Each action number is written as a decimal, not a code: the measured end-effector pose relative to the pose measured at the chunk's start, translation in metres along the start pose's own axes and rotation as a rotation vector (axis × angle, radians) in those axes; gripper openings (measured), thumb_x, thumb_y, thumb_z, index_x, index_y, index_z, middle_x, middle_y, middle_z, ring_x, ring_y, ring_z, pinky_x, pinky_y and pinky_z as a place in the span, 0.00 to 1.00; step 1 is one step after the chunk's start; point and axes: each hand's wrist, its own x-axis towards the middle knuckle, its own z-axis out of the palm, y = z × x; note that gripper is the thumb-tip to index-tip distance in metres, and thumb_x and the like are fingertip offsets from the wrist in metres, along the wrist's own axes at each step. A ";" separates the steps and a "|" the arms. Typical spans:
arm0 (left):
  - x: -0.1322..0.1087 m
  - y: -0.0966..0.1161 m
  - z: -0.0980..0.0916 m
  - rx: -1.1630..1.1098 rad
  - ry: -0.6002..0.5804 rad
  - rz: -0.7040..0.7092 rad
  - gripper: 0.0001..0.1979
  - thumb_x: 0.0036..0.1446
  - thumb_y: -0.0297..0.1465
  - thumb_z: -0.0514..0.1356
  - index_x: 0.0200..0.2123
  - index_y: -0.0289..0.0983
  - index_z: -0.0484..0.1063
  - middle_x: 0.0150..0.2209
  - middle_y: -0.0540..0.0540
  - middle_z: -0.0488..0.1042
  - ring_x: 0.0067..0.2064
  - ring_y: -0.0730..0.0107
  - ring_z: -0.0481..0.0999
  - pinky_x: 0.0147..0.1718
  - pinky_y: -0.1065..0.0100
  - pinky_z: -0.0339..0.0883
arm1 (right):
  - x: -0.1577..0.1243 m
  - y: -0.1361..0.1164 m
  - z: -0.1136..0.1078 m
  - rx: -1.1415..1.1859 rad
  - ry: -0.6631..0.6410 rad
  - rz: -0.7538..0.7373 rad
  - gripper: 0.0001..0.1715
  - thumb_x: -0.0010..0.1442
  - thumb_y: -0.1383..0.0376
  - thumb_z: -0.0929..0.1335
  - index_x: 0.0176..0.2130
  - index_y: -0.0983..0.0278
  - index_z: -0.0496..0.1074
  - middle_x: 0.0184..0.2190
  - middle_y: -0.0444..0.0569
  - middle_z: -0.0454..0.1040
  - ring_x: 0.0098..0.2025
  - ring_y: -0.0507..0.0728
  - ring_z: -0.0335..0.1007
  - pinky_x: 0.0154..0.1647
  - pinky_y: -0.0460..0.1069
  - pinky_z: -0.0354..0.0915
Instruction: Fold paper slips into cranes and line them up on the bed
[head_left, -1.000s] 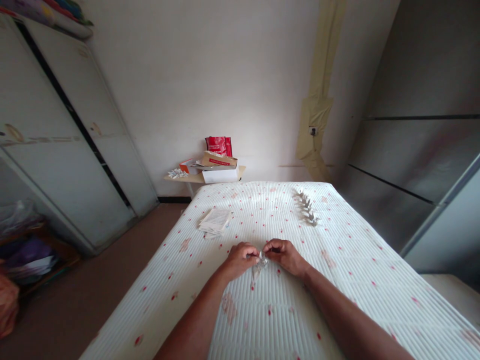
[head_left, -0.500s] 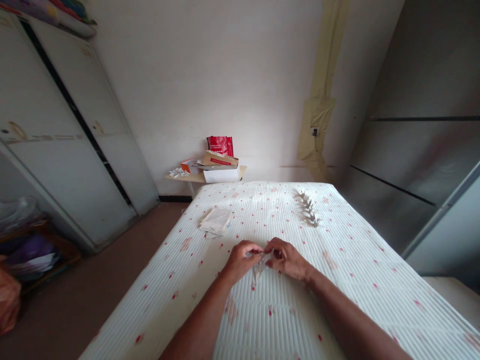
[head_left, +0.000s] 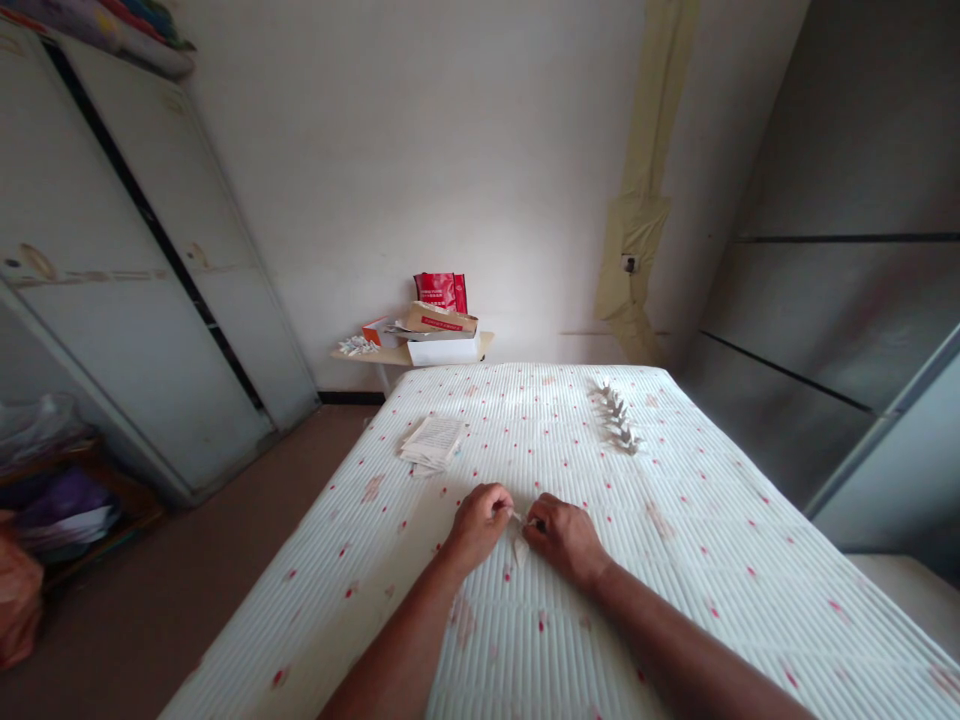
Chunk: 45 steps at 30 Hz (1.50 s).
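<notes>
Between my hands is a small folded paper piece, pale and pointed, just above or on the quilted bedcover. My left hand pinches a thin tip of it between thumb and forefinger. My right hand is curled closed around its other side, hiding much of the fold. Beyond my left hand lies a stack of printed paper squares. Farther off on the right, several folded paper cranes stand in a row.
Behind the bed a small table bears boxes, a red bag and a pile of white folded pieces. A sliding-door cabinet stands left, a grey wardrobe right.
My hands have come slightly nearer to me and a little apart at the fingertips. A thin paper tip now shows between them; the right fingers are curled more tightly.
</notes>
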 end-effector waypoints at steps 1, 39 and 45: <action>-0.001 -0.001 -0.001 0.054 -0.002 -0.010 0.05 0.48 0.24 0.52 0.26 0.36 0.67 0.28 0.51 0.70 0.34 0.72 0.68 0.35 0.72 0.60 | 0.000 0.000 0.000 -0.001 -0.001 -0.001 0.09 0.55 0.66 0.62 0.30 0.63 0.71 0.32 0.45 0.72 0.30 0.49 0.67 0.28 0.43 0.51; 0.001 0.019 0.001 0.280 -0.132 -0.292 0.09 0.48 0.33 0.55 0.24 0.37 0.74 0.24 0.51 0.74 0.28 0.72 0.70 0.26 0.74 0.53 | 0.002 0.000 0.002 -0.064 -0.017 0.031 0.08 0.56 0.64 0.63 0.31 0.62 0.72 0.33 0.45 0.73 0.31 0.50 0.69 0.28 0.44 0.51; 0.006 0.005 -0.001 0.153 -0.183 -0.199 0.09 0.47 0.31 0.56 0.27 0.35 0.75 0.25 0.50 0.76 0.30 0.72 0.71 0.27 0.74 0.57 | 0.002 -0.001 0.001 -0.063 -0.036 0.044 0.09 0.56 0.65 0.63 0.32 0.62 0.72 0.33 0.46 0.73 0.32 0.50 0.68 0.28 0.43 0.52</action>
